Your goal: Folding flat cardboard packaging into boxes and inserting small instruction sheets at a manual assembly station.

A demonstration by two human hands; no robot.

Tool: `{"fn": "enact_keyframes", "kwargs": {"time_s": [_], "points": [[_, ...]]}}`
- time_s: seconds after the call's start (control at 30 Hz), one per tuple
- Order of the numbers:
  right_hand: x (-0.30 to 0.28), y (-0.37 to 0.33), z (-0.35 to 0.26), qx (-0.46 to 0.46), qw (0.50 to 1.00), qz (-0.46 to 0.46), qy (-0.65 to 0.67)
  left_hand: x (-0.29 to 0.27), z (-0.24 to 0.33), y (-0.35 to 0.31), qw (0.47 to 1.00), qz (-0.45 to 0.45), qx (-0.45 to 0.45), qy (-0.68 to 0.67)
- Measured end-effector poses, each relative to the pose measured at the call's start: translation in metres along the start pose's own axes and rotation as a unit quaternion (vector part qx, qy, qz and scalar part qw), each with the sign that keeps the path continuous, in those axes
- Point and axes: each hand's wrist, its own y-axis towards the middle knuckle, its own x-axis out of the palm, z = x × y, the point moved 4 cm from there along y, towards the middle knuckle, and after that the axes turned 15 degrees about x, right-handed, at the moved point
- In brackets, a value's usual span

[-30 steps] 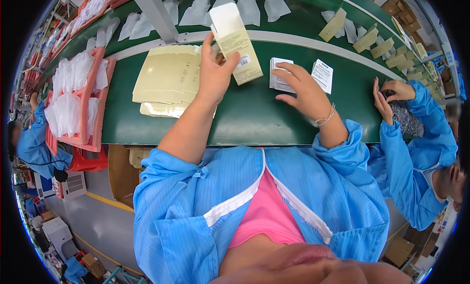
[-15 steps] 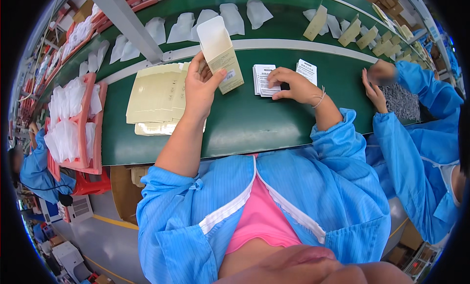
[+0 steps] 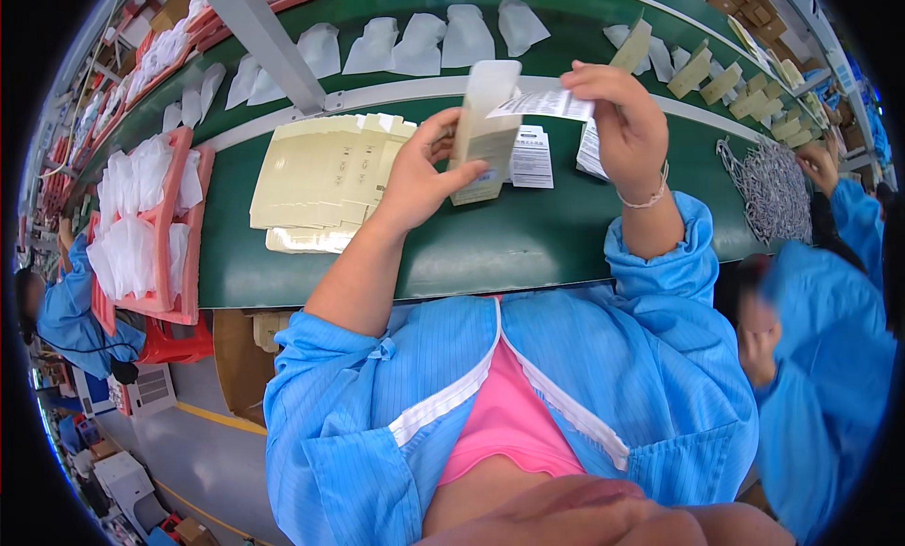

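A pale yellow carton [image 3: 482, 150] stands nearly upright in my left hand [image 3: 422, 160], its white flap open at the top. My right hand [image 3: 627, 113] pinches a printed white leaflet [image 3: 545, 104], whose left end is at the carton's open mouth. I cannot tell how far in the leaflet reaches. On the green table behind the carton lies a stack of white leaflets [image 3: 533, 160]. Under my right wrist a second leaflet stack [image 3: 590, 150] is partly hidden. Left of my left hand lies a pile of flat yellow cartons [image 3: 311, 174].
White pouches [image 3: 468, 37] and upright yellow cartons [image 3: 693, 70] sit on the green belt beyond a pale rail [image 3: 396, 92]. Red trays of white pouches [image 3: 132, 254] stand at left. A heap of grey cords [image 3: 771, 193] lies at right, near a co-worker in blue [image 3: 820, 329].
My right hand has lifted a leaflet from the near stack and brought it up to the carton. My left hand has moved right with the carton. The co-worker has leaned and shifted.
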Motion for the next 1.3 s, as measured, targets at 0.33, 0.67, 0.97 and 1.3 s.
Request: {"fn": "enact_keyframes", "kwargs": {"time_s": [0.33,0.67,0.97,1.3], "points": [[0.044,0.001,0.001,-0.009,0.962,-0.138,-0.236,0.003,0.010,-0.004,0.983,0.009,0.092,0.160],[-0.148,0.024,0.185,0.148,0.796,0.287,-0.513,0.005,0.009,-0.003,0.969,0.017,0.122,0.214],[-0.143,0.002,0.160,0.063,0.875,0.159,-0.454,0.005,0.005,-0.006,0.959,0.016,0.134,0.250],[-0.138,0.004,0.136,-0.035,0.873,0.181,-0.452,0.003,-0.015,-0.006,0.967,0.009,0.112,0.230]]}}
